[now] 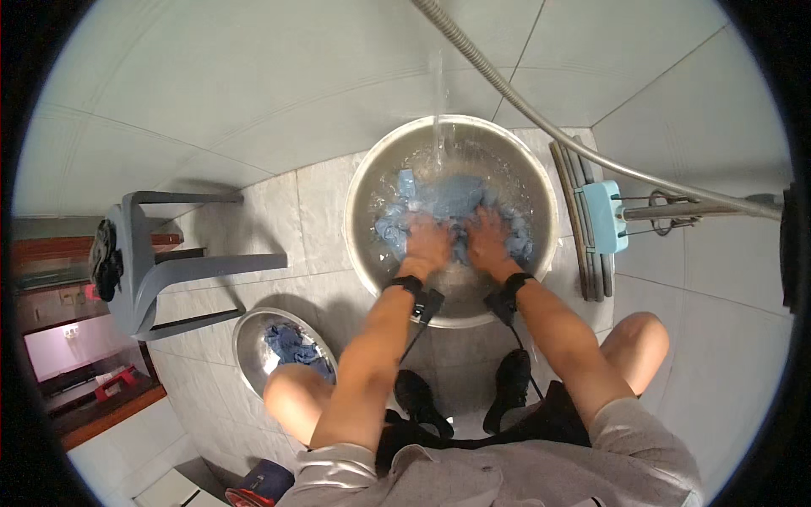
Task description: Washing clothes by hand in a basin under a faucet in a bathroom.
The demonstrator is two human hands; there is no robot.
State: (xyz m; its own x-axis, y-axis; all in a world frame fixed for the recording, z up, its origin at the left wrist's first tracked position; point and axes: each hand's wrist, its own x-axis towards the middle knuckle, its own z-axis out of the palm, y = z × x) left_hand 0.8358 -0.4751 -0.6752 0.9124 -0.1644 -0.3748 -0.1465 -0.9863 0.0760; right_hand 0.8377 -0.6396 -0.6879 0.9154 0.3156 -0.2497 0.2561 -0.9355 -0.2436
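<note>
A large round metal basin (pixel 360 253) stands on the floor before me, with water in it. Blue cloth (pixel 453 196) lies bunched and wet inside. Both my left hand (pixel 429 242) and my right hand (pixel 488 239) are down in the basin, side by side and touching the cloth. Water and motion blur my fingertips, so whether they grip the fabric cannot be told. From above, a thin stream of water (pixel 438 108) falls into the far side of the basin. A dark strap with a small device sits on each wrist.
At my left, a smaller metal bowl (pixel 244 345) holds darker blue cloth (pixel 291 345). Beyond it a grey plastic stool (pixel 142 266) lies on its side. A mop with a light-blue head (pixel 605 215) leans right of the basin. Overhead crosses a metal shower hose (pixel 507 89).
</note>
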